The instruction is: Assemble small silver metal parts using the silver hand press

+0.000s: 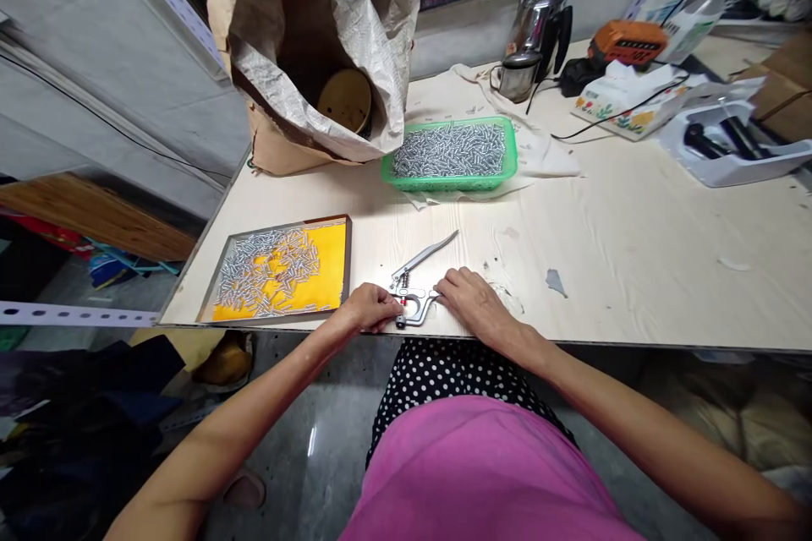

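Observation:
A silver hand press tool [415, 287] with a long lever lies at the near edge of the pale wooden table [634, 254]. My left hand [371, 307] rests curled at the tool's left side, fingertips pinched at its jaw; whatever they pinch is too small to make out. My right hand [469, 296] lies palm down just right of the tool, its fingertips touching the tool's head. To the left sits a yellow tray [326, 258] in a wooden frame, with several small silver metal pieces spread over it.
A green basket [449, 177] full of the same silver pieces stands behind the tool. A big brown paper sack [304, 42] holding a round tin stands at back left. A kettle [536, 34], a tissue pack, cables and a white device lie at back right.

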`<move>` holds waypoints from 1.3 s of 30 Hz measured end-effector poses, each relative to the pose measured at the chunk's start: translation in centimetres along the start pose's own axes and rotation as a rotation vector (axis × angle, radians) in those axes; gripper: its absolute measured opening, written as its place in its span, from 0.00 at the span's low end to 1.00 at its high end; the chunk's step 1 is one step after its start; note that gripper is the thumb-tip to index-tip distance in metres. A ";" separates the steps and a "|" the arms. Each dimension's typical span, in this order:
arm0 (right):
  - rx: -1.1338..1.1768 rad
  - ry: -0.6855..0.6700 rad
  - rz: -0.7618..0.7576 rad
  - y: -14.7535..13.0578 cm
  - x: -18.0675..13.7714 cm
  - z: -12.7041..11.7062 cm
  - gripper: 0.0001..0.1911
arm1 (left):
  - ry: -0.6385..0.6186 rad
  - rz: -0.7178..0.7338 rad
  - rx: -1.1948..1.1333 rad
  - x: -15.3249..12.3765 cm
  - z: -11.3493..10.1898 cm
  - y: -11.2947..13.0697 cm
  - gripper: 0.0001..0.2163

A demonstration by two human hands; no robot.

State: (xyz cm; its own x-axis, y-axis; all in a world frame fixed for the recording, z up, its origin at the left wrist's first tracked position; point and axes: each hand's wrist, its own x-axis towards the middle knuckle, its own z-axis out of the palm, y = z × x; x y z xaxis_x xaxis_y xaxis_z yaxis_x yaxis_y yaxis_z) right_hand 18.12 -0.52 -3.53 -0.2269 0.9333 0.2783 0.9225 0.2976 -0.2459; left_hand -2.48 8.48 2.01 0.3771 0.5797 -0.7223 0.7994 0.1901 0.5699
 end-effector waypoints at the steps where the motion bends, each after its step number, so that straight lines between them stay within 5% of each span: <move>1: 0.003 -0.004 -0.001 0.0 0.0 0.0 0.06 | -0.020 0.001 0.028 0.1 -0.1 0.1 0.13; 10: 0.111 -0.112 0.021 -0.2 0.1 -1.7 0.06 | -0.034 0.000 0.025 0.0 0.0 0.0 0.14; 16: 0.099 -0.173 -0.068 2.3 1.6 -3.3 0.43 | -0.007 0.000 -0.033 -0.4 0.5 -0.4 0.11; 22: 0.011 -0.312 -0.160 4.0 3.9 -2.9 0.53 | 0.002 0.025 -0.016 -0.6 0.7 -0.7 0.12; 27: -0.040 -0.298 -0.155 3.6 4.7 -3.1 0.51 | 0.011 0.022 -0.025 -0.6 0.8 -0.7 0.13; 34: -0.043 -0.337 -0.109 2.7 4.3 -4.2 0.34 | 0.018 0.011 0.018 -0.9 0.8 -0.6 0.14; 39: 0.017 -0.328 -0.089 2.1 3.4 -4.9 0.24 | 0.376 0.213 0.423 -3.1 2.0 0.0 0.12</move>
State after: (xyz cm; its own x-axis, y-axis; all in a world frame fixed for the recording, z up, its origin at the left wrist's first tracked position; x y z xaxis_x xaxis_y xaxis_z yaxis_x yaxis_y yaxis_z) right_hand 20.85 2.34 1.42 -0.3973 0.9176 -0.0138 0.8899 0.3816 -0.2500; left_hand -2.68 5.08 3.47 0.4198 0.8253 -0.3776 0.8702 -0.2476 0.4260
